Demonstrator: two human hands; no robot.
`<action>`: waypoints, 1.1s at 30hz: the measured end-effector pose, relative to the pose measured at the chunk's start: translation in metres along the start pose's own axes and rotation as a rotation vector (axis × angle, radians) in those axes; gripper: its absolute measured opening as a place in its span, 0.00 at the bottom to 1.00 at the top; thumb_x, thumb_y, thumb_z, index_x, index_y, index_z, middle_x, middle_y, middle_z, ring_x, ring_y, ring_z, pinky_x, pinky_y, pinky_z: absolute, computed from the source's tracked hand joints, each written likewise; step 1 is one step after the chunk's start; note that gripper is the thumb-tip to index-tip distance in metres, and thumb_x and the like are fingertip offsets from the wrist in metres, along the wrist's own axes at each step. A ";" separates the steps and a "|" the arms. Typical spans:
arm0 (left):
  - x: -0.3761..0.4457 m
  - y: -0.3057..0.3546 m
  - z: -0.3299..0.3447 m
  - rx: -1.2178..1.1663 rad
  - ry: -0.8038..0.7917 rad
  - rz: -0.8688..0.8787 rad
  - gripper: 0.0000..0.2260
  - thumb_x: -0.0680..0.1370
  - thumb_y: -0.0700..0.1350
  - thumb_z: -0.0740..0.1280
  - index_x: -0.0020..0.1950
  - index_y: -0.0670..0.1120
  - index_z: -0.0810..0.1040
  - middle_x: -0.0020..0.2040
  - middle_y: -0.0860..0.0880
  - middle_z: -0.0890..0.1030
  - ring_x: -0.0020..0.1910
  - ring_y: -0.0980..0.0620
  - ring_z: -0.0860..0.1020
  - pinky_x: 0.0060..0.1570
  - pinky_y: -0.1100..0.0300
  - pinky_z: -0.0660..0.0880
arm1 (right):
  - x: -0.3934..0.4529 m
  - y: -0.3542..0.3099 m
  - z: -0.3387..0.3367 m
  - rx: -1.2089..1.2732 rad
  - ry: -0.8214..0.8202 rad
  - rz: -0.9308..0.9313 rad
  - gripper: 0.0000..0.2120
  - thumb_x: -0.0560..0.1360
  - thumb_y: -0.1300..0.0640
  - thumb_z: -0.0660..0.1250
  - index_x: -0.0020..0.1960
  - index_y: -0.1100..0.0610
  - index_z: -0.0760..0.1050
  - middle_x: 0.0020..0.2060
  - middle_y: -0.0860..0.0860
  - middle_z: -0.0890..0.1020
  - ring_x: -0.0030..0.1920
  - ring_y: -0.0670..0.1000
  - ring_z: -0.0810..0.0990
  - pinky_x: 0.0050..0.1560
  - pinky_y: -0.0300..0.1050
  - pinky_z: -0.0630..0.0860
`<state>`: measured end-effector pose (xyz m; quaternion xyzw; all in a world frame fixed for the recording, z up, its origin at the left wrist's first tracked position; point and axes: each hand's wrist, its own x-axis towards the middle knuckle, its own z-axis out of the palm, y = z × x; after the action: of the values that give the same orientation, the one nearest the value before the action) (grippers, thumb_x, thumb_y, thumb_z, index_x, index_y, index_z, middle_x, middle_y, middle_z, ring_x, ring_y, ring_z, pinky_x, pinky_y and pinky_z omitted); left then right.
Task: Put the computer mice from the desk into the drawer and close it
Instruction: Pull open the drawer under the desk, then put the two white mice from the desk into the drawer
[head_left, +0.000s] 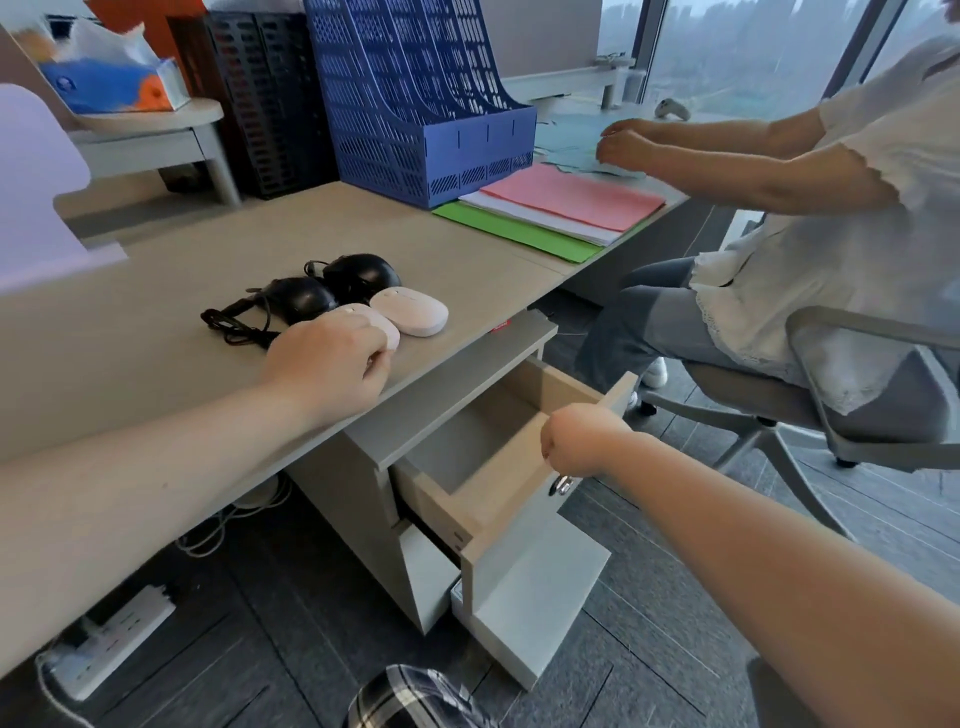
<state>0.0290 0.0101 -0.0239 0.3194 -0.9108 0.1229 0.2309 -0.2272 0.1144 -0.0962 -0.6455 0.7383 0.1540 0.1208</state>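
Note:
Several computer mice lie together near the desk's front edge: two black wired mice with a bundled cable, and two white wireless mice. One white mouse lies free. My left hand curls over the other white mouse, fingers closed around its near end. Below the desk, the top drawer stands pulled out and looks empty. My right hand is clenched on the top edge of the drawer front, just above its lock.
A blue file rack and a black one stand at the back. Coloured folders lie to the right. A seated person works at the adjoining desk on a chair. A power strip lies on the floor.

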 end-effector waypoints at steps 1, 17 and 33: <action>0.000 0.000 -0.002 0.014 -0.009 -0.008 0.09 0.71 0.44 0.62 0.32 0.43 0.75 0.35 0.45 0.79 0.36 0.41 0.77 0.28 0.63 0.59 | -0.004 0.003 -0.002 -0.012 -0.014 0.007 0.15 0.71 0.61 0.58 0.49 0.60 0.82 0.40 0.53 0.82 0.42 0.57 0.79 0.37 0.43 0.76; 0.004 0.014 -0.003 0.002 -0.035 0.025 0.14 0.73 0.48 0.58 0.31 0.42 0.74 0.35 0.47 0.77 0.40 0.44 0.75 0.28 0.61 0.62 | -0.044 0.030 0.011 0.067 -0.361 0.227 0.20 0.70 0.61 0.55 0.46 0.64 0.85 0.41 0.55 0.86 0.37 0.54 0.80 0.45 0.45 0.81; 0.010 -0.004 -0.002 -0.051 0.005 -0.063 0.11 0.72 0.46 0.60 0.31 0.45 0.73 0.33 0.47 0.78 0.34 0.42 0.76 0.25 0.64 0.56 | -0.018 0.018 -0.018 0.060 -0.067 0.180 0.07 0.71 0.59 0.57 0.41 0.58 0.73 0.37 0.50 0.76 0.37 0.54 0.75 0.39 0.42 0.72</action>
<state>0.0255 0.0026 -0.0173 0.3417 -0.9025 0.0929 0.2450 -0.2426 0.1257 -0.0713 -0.5671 0.7931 0.1636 0.1504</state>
